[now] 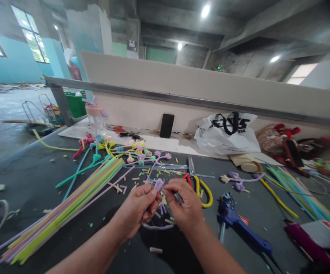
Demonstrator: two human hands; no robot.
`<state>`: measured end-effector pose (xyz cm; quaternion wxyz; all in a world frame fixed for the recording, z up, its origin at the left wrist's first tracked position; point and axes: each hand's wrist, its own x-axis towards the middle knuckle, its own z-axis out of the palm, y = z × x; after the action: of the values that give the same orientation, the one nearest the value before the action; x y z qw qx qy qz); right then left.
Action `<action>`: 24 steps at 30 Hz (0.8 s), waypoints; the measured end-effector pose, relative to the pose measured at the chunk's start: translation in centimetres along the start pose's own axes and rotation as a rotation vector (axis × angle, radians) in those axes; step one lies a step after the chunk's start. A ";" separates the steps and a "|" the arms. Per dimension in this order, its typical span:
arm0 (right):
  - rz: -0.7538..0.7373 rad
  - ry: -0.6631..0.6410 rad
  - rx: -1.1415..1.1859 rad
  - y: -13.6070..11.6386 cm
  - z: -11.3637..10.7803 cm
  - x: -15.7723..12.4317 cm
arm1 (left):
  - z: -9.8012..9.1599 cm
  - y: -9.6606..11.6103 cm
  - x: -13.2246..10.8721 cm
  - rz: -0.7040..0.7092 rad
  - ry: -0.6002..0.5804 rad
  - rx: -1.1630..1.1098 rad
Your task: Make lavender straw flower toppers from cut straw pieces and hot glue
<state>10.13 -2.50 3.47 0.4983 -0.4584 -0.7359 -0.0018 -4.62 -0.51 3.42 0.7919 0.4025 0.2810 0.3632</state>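
Note:
Over the middle of the table, a small purple pipe-cleaner flower (159,184) is pinched between the thumb and fingers of my left hand (142,201). My right hand (183,203) is closed in a pinch at the flower's right side, its fingertips partly hiding what they grip. Below the hands lie a curved purple pipe cleaner (157,227) and short cut pieces. Scissors (203,190) with red and yellow handles rest just beyond my right hand. A blue glue gun (241,228) lies farther right.
A bundle of pastel pipe cleaners (68,209) lies at left, with finished flower stems (136,148) behind it. Another bundle (302,194) is at right. A phone (167,125) leans on the back panel beside a white plastic bag (227,133). A clear cup (96,118) stands at back left.

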 end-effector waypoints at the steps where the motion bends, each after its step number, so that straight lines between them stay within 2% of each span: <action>1: 0.025 -0.005 0.025 0.0 -0.1 0.1 | 0.0 0.0 0.0 -0.010 -0.015 0.007; 6: 0.060 -0.042 0.086 -0.2 -0.4 0.4 | 0.0 0.0 -0.3 -0.038 -0.051 0.011; 18: -0.063 -0.020 0.072 -0.6 -0.6 0.4 | -0.3 -0.2 -0.6 -0.043 -0.088 -0.042; 24: -0.052 -0.045 0.090 -0.8 -0.7 0.4 | -0.3 0.0 -0.7 -0.050 -0.096 -0.071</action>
<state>10.05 -3.03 4.48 0.5014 -0.4164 -0.7579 0.0286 -5.21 -0.91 3.38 0.8270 0.3842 0.2396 0.3333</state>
